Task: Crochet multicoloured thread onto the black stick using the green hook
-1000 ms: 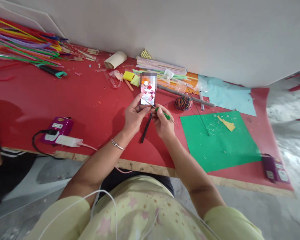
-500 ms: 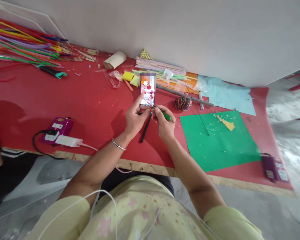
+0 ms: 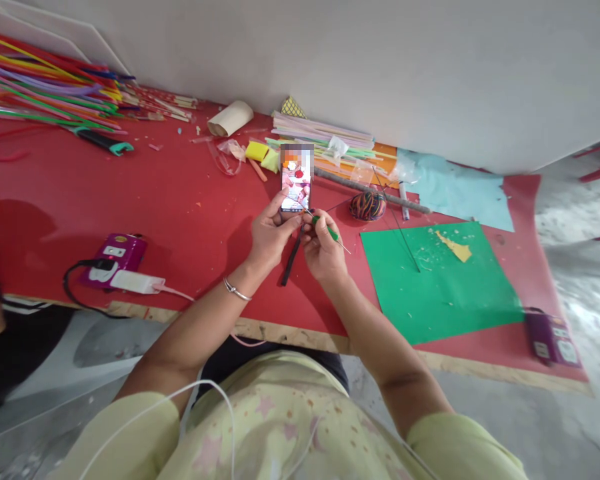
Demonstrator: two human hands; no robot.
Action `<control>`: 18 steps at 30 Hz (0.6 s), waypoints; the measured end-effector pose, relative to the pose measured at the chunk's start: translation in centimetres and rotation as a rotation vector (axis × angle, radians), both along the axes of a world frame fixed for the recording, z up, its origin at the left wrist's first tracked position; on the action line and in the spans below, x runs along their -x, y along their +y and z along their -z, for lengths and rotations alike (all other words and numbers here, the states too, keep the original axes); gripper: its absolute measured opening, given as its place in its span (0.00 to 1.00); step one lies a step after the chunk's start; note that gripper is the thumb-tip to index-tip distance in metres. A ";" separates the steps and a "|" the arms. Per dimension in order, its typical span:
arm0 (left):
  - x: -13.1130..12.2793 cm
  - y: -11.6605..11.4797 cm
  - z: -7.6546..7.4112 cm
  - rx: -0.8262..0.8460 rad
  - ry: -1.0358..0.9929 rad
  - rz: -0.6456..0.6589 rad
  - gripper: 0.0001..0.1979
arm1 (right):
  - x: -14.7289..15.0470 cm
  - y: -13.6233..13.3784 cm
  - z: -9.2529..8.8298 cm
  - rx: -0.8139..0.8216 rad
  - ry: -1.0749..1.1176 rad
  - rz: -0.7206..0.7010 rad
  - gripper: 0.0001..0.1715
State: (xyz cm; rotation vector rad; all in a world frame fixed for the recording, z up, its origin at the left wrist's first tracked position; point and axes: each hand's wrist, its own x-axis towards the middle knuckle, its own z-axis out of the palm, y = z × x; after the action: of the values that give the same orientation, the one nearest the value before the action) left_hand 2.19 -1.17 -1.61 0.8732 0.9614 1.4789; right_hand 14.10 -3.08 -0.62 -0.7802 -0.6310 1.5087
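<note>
In my right hand is a crochet hook with a green handle; its thin shaft points up and left toward my other hand. My left hand is closed in a pinch on yarn, with thumb and forefinger close to the hook's tip. Just how the yarn loops around the hook is too small to make out. A dark strand runs right to a multicoloured yarn ball. Behind my fingers a lit phone is on the table, and a black strip lies below them.
On the red table a green sheet with scraps lies to the right. Purple power sockets sit left, with cables attached. Pipe cleaners, a cardboard tube and a grey rod lie along the wall. Another person's arm shows far left.
My right hand has turned and shifted slightly left, and the green handle now slopes more steeply, its shaft nearer my left fingers. The left hand has barely moved.
</note>
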 end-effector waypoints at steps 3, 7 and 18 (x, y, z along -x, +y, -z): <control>0.9 0.1 -0.4 0.031 0.034 0.090 0.43 | -0.9 0.7 0.1 0.006 0.037 -0.052 0.16; 1.8 0.3 -1.2 0.052 0.050 0.213 0.41 | -2.9 2.0 0.0 0.005 -0.098 -0.094 0.17; 2.1 -0.1 -2.2 -0.029 0.304 0.244 0.34 | -4.1 2.7 -0.8 0.026 -0.203 -0.191 0.22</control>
State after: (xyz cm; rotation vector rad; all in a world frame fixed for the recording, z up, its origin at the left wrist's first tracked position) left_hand 0.04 -1.29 0.61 1.2158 1.0139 1.1748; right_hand 18.24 -0.42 0.19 -0.9221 -0.8589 1.6254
